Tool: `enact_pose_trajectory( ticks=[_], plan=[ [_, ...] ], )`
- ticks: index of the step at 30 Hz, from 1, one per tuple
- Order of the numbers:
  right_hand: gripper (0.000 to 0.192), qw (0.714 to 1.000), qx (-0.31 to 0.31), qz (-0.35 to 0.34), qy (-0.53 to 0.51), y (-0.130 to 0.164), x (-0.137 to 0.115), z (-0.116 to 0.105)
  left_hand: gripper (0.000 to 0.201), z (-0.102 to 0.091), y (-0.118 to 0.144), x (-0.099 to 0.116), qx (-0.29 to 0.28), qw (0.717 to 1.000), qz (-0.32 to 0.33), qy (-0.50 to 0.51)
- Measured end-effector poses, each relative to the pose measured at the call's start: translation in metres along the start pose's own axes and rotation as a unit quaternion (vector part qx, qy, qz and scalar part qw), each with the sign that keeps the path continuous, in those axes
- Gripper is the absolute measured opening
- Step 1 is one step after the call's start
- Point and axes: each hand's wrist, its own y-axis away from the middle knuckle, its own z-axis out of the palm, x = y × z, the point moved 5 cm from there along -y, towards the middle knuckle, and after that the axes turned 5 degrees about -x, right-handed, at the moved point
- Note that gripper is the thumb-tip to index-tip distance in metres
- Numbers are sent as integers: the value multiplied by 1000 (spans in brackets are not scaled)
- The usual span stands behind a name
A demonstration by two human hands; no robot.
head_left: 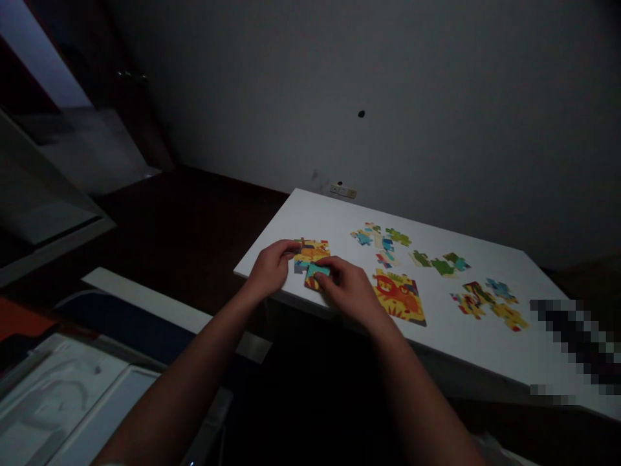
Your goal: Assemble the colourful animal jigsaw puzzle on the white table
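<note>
My right hand (347, 285) pinches a teal and yellow puzzle piece (314, 277) between thumb and fingers, at the near left edge of the white table. The piece sits against the lower edge of a joined puzzle section (313, 251) in yellow, orange and blue. At that section's left side is my left hand (272, 266), its fingertips closed on the edge. Just right of my right hand lies another joined puzzle section (400, 298) with a red-maned lion and an orange animal.
Loose puzzle pieces (388, 243) in blue, green and cream lie farther back on the white table (334, 213). Green pieces (442, 266) and several yellow and blue pieces (490, 303) lie to the right. A wall socket (343, 191) is behind the table; a white box (63, 401) stands lower left.
</note>
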Motion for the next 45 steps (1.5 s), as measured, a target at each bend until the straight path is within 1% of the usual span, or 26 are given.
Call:
enact_pose_trajectory(
  ticks=[2, 5, 8, 11, 16, 19, 22, 26, 31, 36, 38, 41, 45],
  plan=[
    [40, 998, 12, -9, 54, 2, -5, 15, 44, -1, 0, -2, 2, 1000, -7, 9],
    [43, 990, 27, -20, 134, 7, -9, 28, 44, -1, 1, -1, -10, 1000, -4, 4],
    [35, 979, 30, -37, 198, 10, -13, 34, 47, 1, 4, 5, -27, 999, 16, -26],
    [30, 970, 51, -47, 235, 14, -14, 35, 50, 4, 7, 9, -40, 997, 38, -54],
    [22, 963, 86, -95, 237, 35, -16, 37, 54, 9, 7, 9, -37, 995, 61, -76],
    [23, 961, 70, -112, 244, 48, -19, 41, 54, 12, 5, 9, -46, 992, 60, -101],
    [27, 961, 47, -116, 246, 53, -22, 43, 53, 16, 2, 10, -79, 987, 51, -130],
    [30, 964, 43, -126, 231, 51, -23, 42, 49, 19, -3, 7, -123, 979, 56, -151],
    [32, 964, 21, -120, 236, 49, -20, 47, 45, 10, -11, -2, -165, 974, 50, -146],
    [34, 962, 0, -106, 250, 48, -20, 51, 44, -4, -18, -2, -212, 954, 95, -189],
    [35, 963, -5, -103, 251, 47, -22, 51, 43, -6, -19, -2, -212, 948, 100, -215],
    [36, 963, -16, -91, 254, 47, -27, 52, 43, -7, -17, -4, -197, 946, 91, -240],
    [39, 959, -28, -77, 271, 46, -39, 53, 42, -6, -16, -5, -185, 950, 80, -237]
  ],
)
